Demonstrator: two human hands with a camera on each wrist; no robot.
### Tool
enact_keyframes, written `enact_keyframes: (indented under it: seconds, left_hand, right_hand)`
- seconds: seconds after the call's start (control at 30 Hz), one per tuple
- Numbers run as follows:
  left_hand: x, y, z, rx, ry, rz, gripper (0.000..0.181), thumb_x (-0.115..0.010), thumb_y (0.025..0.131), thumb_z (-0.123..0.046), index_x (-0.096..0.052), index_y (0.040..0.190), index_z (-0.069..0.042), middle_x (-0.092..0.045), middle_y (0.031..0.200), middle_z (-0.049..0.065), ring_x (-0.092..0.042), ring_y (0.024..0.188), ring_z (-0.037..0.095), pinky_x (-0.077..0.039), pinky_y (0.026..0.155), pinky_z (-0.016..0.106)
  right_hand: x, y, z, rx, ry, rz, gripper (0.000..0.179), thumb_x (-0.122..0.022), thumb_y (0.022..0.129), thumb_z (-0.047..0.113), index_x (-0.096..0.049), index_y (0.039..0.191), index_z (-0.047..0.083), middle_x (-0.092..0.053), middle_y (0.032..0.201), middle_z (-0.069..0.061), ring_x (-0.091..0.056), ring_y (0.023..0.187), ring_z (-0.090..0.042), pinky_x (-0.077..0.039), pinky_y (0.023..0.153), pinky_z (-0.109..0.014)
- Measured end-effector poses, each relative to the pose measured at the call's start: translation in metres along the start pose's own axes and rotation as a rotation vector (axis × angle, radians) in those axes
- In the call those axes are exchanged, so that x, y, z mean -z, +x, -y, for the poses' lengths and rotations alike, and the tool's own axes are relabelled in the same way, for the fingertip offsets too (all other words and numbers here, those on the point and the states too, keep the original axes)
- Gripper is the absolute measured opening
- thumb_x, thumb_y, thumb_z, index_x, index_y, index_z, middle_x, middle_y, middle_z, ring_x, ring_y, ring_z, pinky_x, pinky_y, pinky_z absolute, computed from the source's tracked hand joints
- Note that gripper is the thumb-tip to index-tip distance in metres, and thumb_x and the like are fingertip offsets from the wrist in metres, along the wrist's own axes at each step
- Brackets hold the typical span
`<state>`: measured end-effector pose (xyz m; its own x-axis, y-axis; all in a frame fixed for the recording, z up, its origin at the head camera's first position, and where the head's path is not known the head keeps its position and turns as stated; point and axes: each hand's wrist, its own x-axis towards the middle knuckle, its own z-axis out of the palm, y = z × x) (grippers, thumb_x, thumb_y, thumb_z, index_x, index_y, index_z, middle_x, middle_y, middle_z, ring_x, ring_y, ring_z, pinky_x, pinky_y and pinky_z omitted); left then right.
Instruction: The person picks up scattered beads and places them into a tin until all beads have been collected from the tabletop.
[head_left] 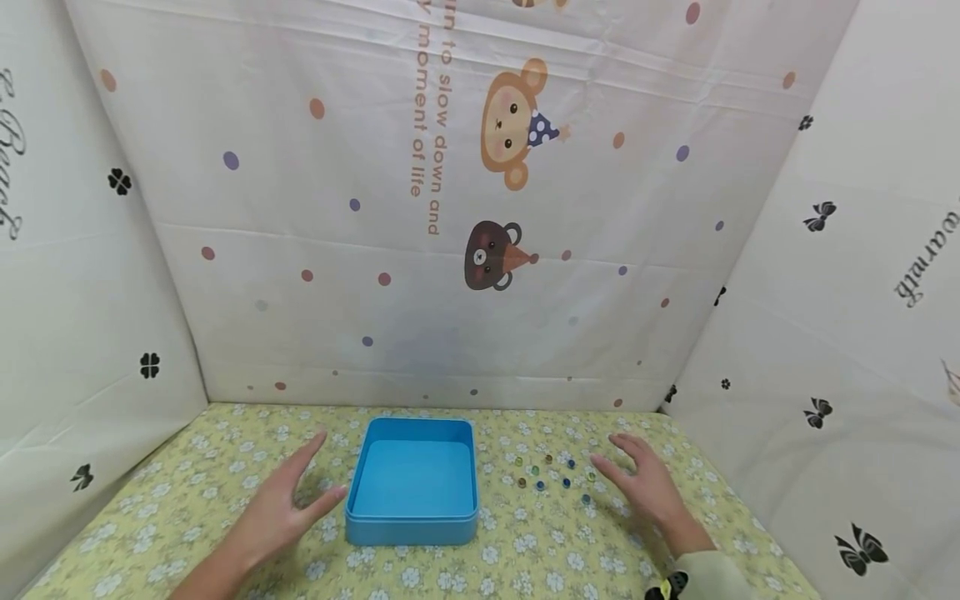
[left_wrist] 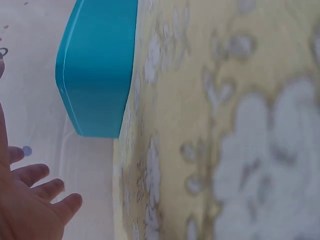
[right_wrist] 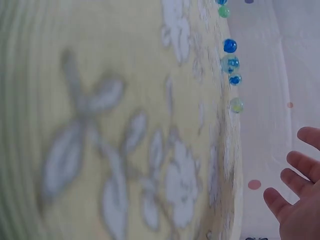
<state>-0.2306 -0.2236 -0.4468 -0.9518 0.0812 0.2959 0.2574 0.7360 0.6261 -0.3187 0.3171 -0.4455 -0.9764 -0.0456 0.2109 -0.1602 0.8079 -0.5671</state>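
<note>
A square blue box (head_left: 412, 532) without a lid stands on the flowered cloth, its inside bare. Left of it my left hand (head_left: 275, 512) hovers with the fingers spread and the thumb near the box's side; it holds nothing. Several small glass marbles (head_left: 566, 483) in blue, green and amber lie scattered right of the box. Just right of these marbles is my right hand (head_left: 645, 487), fingers extended and holding nothing. The left wrist view shows the box's side (left_wrist: 100, 70) beyond the left fingers. In the right wrist view, marbles (right_wrist: 230, 46) sit apart from the right fingers.
A yellow flowered cloth (head_left: 420, 575) covers the table. A pale printed sheet (head_left: 420, 333) hangs behind it, with white sheets at the left (head_left: 82, 333) and right (head_left: 817, 333) enclosing the space.
</note>
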Motion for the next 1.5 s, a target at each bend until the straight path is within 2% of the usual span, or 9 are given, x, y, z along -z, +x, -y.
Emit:
enact_keyframes:
  seconds: [0.17,0.3,0.57,0.87,1.07,1.2,1.5]
  left_hand:
    - [-0.004,0.001,-0.004,0.070,-0.119,0.074,0.088,-0.062,0.101,-0.052,-0.015,0.167,-0.017,-0.022,0.168,0.025,-0.027,0.149,0.056,-0.044,0.115,0.077]
    - [-0.006,0.001,-0.007,0.119,-0.228,0.145,0.091,-0.063,0.101,-0.051,-0.010,0.167,-0.018,-0.015,0.171,0.022,-0.020,0.154,0.053,-0.044,0.122,0.068]
    - [-0.011,0.001,-0.009,0.184,-0.353,0.202,0.097,-0.068,0.098,-0.048,-0.008,0.167,-0.016,-0.013,0.172,0.021,-0.018,0.155,0.049,-0.044,0.125,0.062]
    - [-0.014,0.001,-0.012,0.210,-0.412,0.223,0.096,-0.071,0.097,-0.043,-0.012,0.166,-0.012,-0.016,0.171,0.022,-0.022,0.154,0.050,-0.044,0.125,0.061]
    - [-0.020,0.002,-0.013,0.219,-0.447,0.239,0.096,-0.074,0.096,-0.037,-0.015,0.166,-0.009,-0.018,0.169,0.025,-0.028,0.150,0.054,-0.051,0.120,0.059]
    - [-0.021,0.001,-0.013,0.221,-0.489,0.264,0.096,-0.076,0.095,-0.032,-0.015,0.165,-0.007,-0.016,0.169,0.026,-0.026,0.150,0.055,-0.051,0.120,0.059]
    - [-0.025,0.001,-0.012,0.217,-0.615,0.343,0.098,-0.076,0.095,-0.027,-0.011,0.165,-0.005,-0.011,0.168,0.033,-0.020,0.151,0.058,-0.046,0.127,0.052]
  right_hand:
    - [-0.005,0.002,0.002,-0.014,0.105,0.013,0.080,-0.061,0.098,0.062,-0.047,0.153,0.006,-0.040,0.160,-0.022,-0.040,0.146,-0.044,-0.052,0.117,-0.065]
    - [-0.008,0.002,0.004,-0.041,0.151,0.046,0.079,-0.062,0.097,0.061,-0.048,0.153,0.007,-0.042,0.158,-0.020,-0.044,0.144,-0.042,-0.054,0.117,-0.061]
    - [-0.012,0.001,0.011,-0.047,0.199,0.059,0.069,-0.067,0.098,0.052,-0.055,0.148,0.006,-0.048,0.153,-0.019,-0.050,0.138,-0.042,-0.059,0.112,-0.056]
    - [-0.014,0.002,0.008,-0.082,0.195,0.065,0.066,-0.071,0.095,0.051,-0.060,0.144,0.009,-0.054,0.148,-0.019,-0.059,0.128,-0.040,-0.068,0.095,-0.050]
    - [-0.014,0.003,0.006,-0.095,0.176,0.065,0.062,-0.072,0.095,0.049,-0.062,0.142,0.010,-0.059,0.144,-0.015,-0.063,0.122,-0.033,-0.069,0.089,-0.046]
    - [-0.014,0.003,0.008,-0.105,0.183,0.067,0.059,-0.073,0.095,0.046,-0.064,0.140,0.009,-0.061,0.142,-0.016,-0.065,0.118,-0.031,-0.069,0.085,-0.044]
    - [-0.018,0.006,0.007,-0.132,0.178,0.068,0.056,-0.076,0.094,0.043,-0.067,0.137,0.008,-0.062,0.140,-0.018,-0.066,0.115,-0.029,-0.069,0.087,-0.044]
